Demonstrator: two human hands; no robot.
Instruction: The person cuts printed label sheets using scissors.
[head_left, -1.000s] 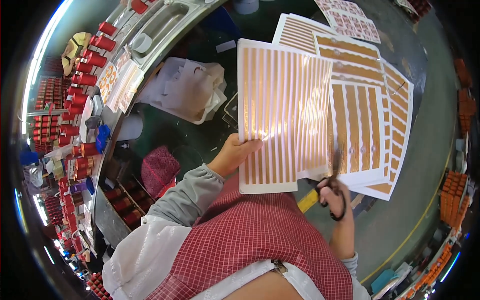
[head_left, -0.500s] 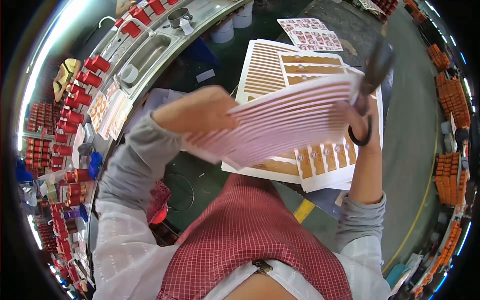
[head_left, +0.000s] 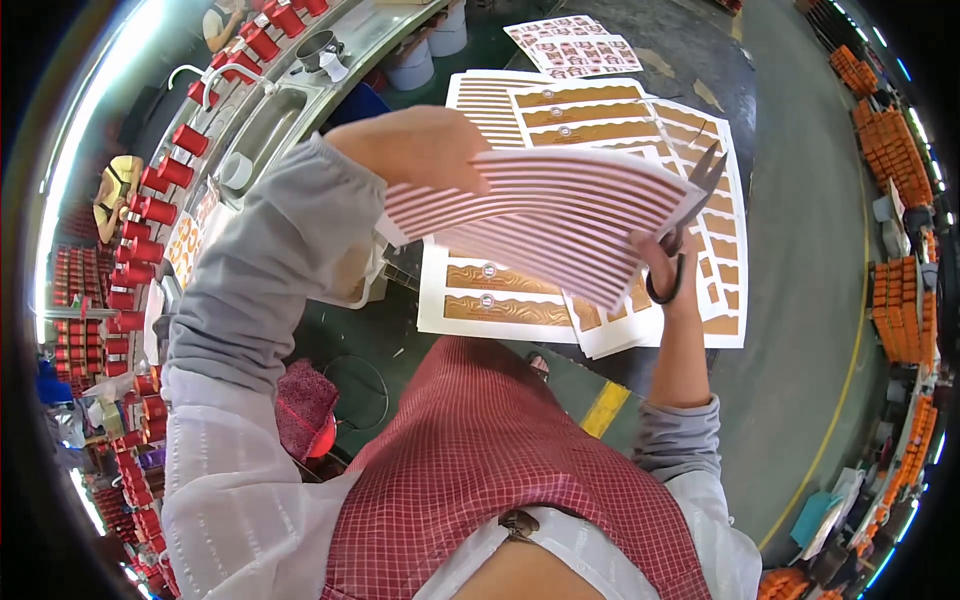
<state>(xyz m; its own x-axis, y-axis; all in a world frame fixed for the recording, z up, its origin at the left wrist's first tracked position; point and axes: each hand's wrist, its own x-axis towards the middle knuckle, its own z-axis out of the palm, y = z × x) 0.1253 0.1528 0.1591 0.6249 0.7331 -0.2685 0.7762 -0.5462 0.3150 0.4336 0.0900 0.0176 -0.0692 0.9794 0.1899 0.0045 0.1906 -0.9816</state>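
My left hand (head_left: 430, 150) grips the upper left part of a striped paper sheet (head_left: 540, 205), which bends in the air above the table. Brown and pale stripes run along the sheet. At its right end my right hand (head_left: 665, 270) is closed round black-handled scissors (head_left: 690, 205), with a loop of the handle around the fingers. The blades point up and away, spread apart beside the sheet's right edge. Below lie printed sheets with gold wavy bands (head_left: 500, 310) and another striped sheet (head_left: 485, 110). The fingers behind the held sheet are partly hidden.
Small-patterned red and white sheets (head_left: 575, 50) lie at the table's far end. Along the left runs a metal counter with a sink (head_left: 270, 125) and rows of red cups (head_left: 175, 170). Orange stacks (head_left: 895, 145) line the right side beyond the floor aisle.
The scissors have swung from upright and blurred at the sheet's top right corner to a lower slant along its right edge. Table and surroundings have shifted left in the view.
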